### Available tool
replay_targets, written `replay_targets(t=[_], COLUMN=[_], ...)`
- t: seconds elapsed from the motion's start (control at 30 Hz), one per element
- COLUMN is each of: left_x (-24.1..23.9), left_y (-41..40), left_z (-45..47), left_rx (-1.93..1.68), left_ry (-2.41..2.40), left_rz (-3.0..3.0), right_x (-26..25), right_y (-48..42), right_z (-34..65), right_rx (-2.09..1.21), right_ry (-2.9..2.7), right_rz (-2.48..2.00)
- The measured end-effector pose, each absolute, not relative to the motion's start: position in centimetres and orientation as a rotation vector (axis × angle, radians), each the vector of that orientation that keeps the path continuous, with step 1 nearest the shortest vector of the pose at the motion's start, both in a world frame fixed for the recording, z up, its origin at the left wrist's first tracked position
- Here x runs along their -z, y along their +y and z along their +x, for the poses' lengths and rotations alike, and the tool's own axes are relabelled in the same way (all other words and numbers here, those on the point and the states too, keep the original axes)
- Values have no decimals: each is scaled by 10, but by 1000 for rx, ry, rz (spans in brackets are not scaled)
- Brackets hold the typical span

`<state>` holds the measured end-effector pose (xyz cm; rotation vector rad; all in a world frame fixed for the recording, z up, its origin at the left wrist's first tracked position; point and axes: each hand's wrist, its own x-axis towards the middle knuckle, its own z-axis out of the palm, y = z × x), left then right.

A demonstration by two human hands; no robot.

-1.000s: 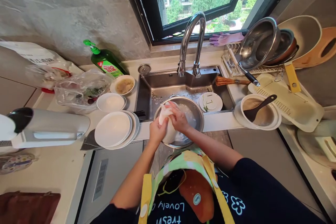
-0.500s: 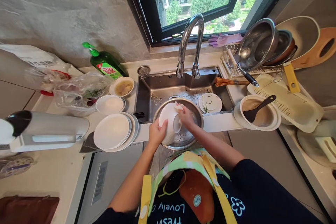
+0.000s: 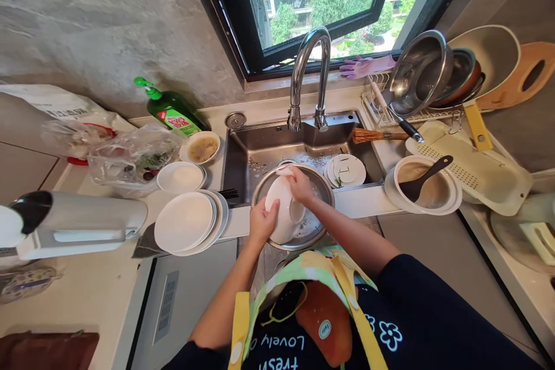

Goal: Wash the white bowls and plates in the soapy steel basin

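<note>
One white bowl (image 3: 280,215) is in work. Pos.: tilted on edge inside the steel basin (image 3: 315,215), which sits at the front of the sink (image 3: 269,147), below the tap (image 3: 306,69). No water flow visible.

Grip state:
- L hand (image 3: 262,223): fingers curled shut on the bowl's near rim; it carries the bowl.
- R hand (image 3: 300,185): fingers bent closed over what looks like a white cloth (image 3: 282,171), pressed to the bowl's far rim.

Status (est., by appearance):
1. Drying rack (image 3: 381,84), R rear, holds steel bowls and pans on edge. Judged done.
2. Bowl in hand is at the wiping stage. Suds can't be made out; rinse judged not yet done.
3. Judged left to do:
 - small bowl w/ brownish residue (image 3: 202,148), beside the green detergent bottle (image 3: 173,111);
 - small plate w/ green scraps (image 3: 346,169), in the sink just R of the basin;
 - pot (image 3: 427,199) w/ black spoon (image 3: 422,179), on the counter R of the sink.
4. Undetermined: plate stack (image 3: 186,222) and shallow dish (image 3: 181,176) on the counter L of the sink. Surfaces look white, no residue visible; clean or soiled can't be told.

Overall: approx. mid-way at best, w/ several soiled items waiting.
</note>
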<state>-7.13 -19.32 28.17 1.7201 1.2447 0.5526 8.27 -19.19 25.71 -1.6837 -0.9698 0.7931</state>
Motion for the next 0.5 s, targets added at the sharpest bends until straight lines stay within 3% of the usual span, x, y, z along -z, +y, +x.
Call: replay_targets(t=[0.5], left_x=[-263], left_y=[-195], left_z=[-82], left_rx=[-715], left_ry=[1373], left_rz=[1614], right_x=[-165], right_y=[-223], right_z=[82], right_rx=[-984], right_ry=[-272], right_rz=[-1934])
